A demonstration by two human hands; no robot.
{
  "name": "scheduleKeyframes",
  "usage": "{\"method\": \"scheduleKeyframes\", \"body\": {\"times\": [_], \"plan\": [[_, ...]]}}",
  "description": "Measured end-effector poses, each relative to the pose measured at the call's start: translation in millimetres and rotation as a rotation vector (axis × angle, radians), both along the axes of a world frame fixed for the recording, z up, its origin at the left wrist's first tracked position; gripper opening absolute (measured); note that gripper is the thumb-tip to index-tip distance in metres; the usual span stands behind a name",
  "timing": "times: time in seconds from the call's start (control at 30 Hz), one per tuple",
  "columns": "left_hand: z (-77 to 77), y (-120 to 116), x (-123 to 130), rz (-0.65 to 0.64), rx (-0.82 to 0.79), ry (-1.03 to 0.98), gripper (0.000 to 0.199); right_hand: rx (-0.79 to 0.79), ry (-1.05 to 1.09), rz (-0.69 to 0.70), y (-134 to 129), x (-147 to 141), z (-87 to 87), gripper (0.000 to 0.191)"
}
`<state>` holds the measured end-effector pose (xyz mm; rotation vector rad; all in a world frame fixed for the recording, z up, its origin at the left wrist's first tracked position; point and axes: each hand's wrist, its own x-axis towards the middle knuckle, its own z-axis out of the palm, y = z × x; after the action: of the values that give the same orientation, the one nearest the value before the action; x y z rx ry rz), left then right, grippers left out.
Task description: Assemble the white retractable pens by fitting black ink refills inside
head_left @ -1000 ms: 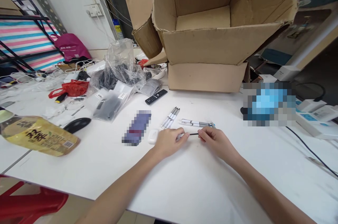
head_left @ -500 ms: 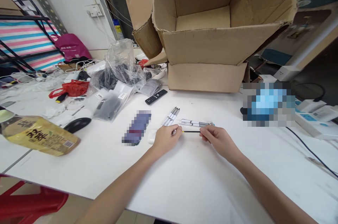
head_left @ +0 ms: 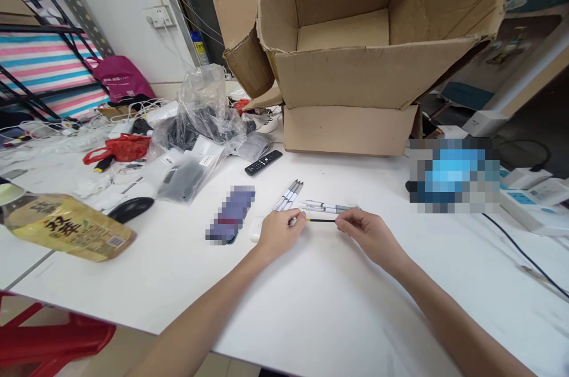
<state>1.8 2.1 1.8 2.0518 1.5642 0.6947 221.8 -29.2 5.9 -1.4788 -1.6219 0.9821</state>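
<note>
A thin black pen refill (head_left: 323, 221) with a short yellow part runs level between my two hands, low over the white table. My left hand (head_left: 282, 229) is closed around its yellow end; a small pale piece with a dark opening, perhaps a pen barrel, shows in that fist. My right hand (head_left: 362, 232) pinches the black end between thumb and fingers. Just beyond the left hand lie several grey-and-white pens (head_left: 288, 195) side by side. More such pens (head_left: 322, 207) lie crosswise behind the refill. A white case (head_left: 255, 230) is partly hidden by my left hand.
Left of the pens lies a blurred purple phone-like object (head_left: 232, 215), with a black remote (head_left: 263, 163) farther back. A large open cardboard box (head_left: 349, 131) stands behind. A yellow-labelled bottle (head_left: 71, 227) lies at left, plastic bags (head_left: 189, 169) beyond, a power strip (head_left: 528, 208) at right.
My right hand has shifted very slightly, its fingers a little straighter on the refill's end. The left hand stays as it was.
</note>
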Motion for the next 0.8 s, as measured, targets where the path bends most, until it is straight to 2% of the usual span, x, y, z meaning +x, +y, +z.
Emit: {"method": "scheduleKeyframes", "body": {"times": [0.13,0.3,0.6,0.7,0.8], "plan": [[0.9,0.2,-0.1,0.009,-0.013,0.019,0.043,-0.011,0.020,-0.013,0.8,1.5,-0.3,0.036],[0.1,0.0,-0.2,0.009,-0.001,-0.003,0.043,-0.079,-0.017,-0.028,-0.5,0.3,2.2,0.051],[1.0,0.8,-1.0,0.007,0.008,-0.011,0.044,-0.002,0.050,0.016,1.5,3.3,0.4,0.031],[1.2,0.6,-1.1,0.001,0.003,-0.018,0.044,-0.023,0.030,0.018,0.3,2.7,2.5,0.032],[0.7,0.0,-0.9,-0.003,0.012,-0.029,0.044,-0.082,0.003,0.026,-1.4,1.0,3.5,0.043]]}}
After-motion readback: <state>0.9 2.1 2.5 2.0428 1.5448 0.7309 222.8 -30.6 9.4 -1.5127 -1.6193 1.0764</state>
